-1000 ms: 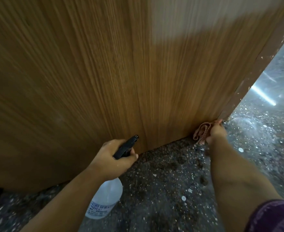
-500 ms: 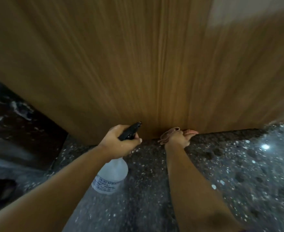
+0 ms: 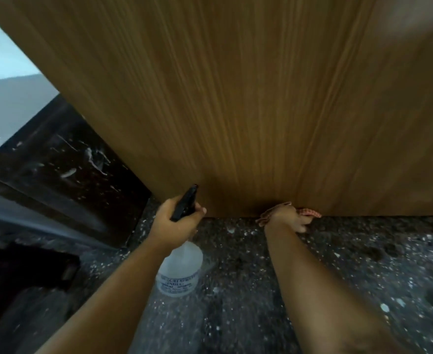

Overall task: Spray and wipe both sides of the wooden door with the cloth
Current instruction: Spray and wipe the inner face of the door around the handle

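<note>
**Entry: bottom edge of door, wiping in progress**

Left hand (image 3: 170, 227): fingers curled round the black trigger head of a spray bottle (image 3: 178, 273). The clear body with its printed label hangs below the fist, above the floor. The nozzle points toward the lower part of the door and sits close to it; no mist can be seen.

Right hand (image 3: 288, 218): holds a reddish checked cloth (image 3: 310, 212) bunched against the foot of the door, where the wood meets the floor. Cloth shows on both sides of the hand; the fingers lie over it and their exact grip cannot be told.

Door (image 3: 236, 98): brown wood with upright grain, filling the far half of the view. Its bottom edge runs just above the floor, near both hands. Its left edge rises slantwise at far left.

Floor (image 3: 363, 277): dark speckled stone, flecked white, nearest the person.

Dark frame or threshold (image 3: 57, 175): left of the door, smeared with pale marks. A pale wall (image 3: 1, 60) lies beyond.

Change noted: one second ago the cloth was at the door's lower right corner; it has since travelled left along the bottom edge, ending close beside the bottle hand. The bottle has kept its hold and aim.

Judgement: the lowest strip of this face seems nearly covered. The other face is not visible.
</note>
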`<act>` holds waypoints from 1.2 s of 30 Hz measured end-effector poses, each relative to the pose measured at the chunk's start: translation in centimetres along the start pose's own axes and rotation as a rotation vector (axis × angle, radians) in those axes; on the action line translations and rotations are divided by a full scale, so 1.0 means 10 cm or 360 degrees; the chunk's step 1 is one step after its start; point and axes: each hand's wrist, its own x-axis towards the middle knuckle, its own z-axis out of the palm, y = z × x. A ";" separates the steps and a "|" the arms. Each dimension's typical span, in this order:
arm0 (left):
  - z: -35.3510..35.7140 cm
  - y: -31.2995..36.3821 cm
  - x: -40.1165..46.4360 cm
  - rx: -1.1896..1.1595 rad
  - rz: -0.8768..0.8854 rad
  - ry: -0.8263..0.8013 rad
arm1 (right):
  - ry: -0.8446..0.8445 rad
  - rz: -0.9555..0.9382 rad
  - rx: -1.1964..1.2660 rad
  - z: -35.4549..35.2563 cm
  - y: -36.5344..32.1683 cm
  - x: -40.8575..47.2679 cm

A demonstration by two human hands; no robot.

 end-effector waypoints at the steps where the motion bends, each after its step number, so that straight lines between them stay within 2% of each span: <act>1: -0.10 -0.06 0.01 -0.0020 -0.0008 0.0039 | 0.0000 -0.0006 -0.0110 0.10 0.11 -0.11; 4: -0.41 -0.21 0.04 -0.0053 -0.0013 0.0161 | -0.0096 0.0034 -0.0245 0.41 0.54 -0.50; 9: -0.94 -0.46 0.01 -0.0018 -0.0014 0.0196 | -0.0321 0.0256 -0.0256 0.87 0.99 -1.09; 12: -1.20 -0.59 0.00 -0.0038 -0.0048 0.0294 | -0.0828 0.0320 -0.0260 1.00 1.34 -1.36; 15: -1.37 -0.70 -0.01 -0.0072 -0.0062 0.0380 | -0.1279 0.0753 -0.0053 1.16 1.59 -1.37; 17: -1.44 -0.73 0.01 -0.0103 -0.0084 0.0402 | -0.1432 0.0943 0.0089 1.21 1.58 -1.31; 19: -1.48 -0.74 0.02 -0.0111 -0.0090 0.0388 | -0.1563 0.0932 0.0043 1.16 1.50 -1.31; 22: -1.45 -0.71 0.04 -0.0109 -0.0047 0.0375 | -0.2025 0.0896 0.0025 0.97 1.27 -1.48; 24: -1.38 -0.64 0.06 -0.0118 -0.0013 0.0362 | -0.2324 0.0764 0.0034 0.81 1.00 -1.66; 25: -1.35 -0.61 0.07 -0.0114 -0.0002 0.0353 | -0.2355 0.0627 -0.0040 0.71 0.84 -1.69; 27: -1.25 -0.54 0.09 -0.0142 0.0018 0.0308 | -0.2201 0.0496 -0.0161 0.47 0.50 -1.68; 30: -1.04 -0.43 0.16 -0.0177 0.0053 0.0142 | -0.1623 0.0395 -0.0041 0.04 -0.06 -1.31; 33: -0.80 -0.36 0.22 -0.0214 0.0065 0.0069 | -0.1049 0.0153 0.0272 -0.32 -0.53 -1.23; 34: -0.72 -0.32 0.24 -0.0225 0.0079 0.0049 | -0.0907 0.0118 0.0448 -0.37 -0.66 -1.23; 36: -0.57 -0.22 0.24 -0.0227 0.0115 0.0019 | -0.0747 -0.0179 0.0890 -0.33 -0.79 -1.20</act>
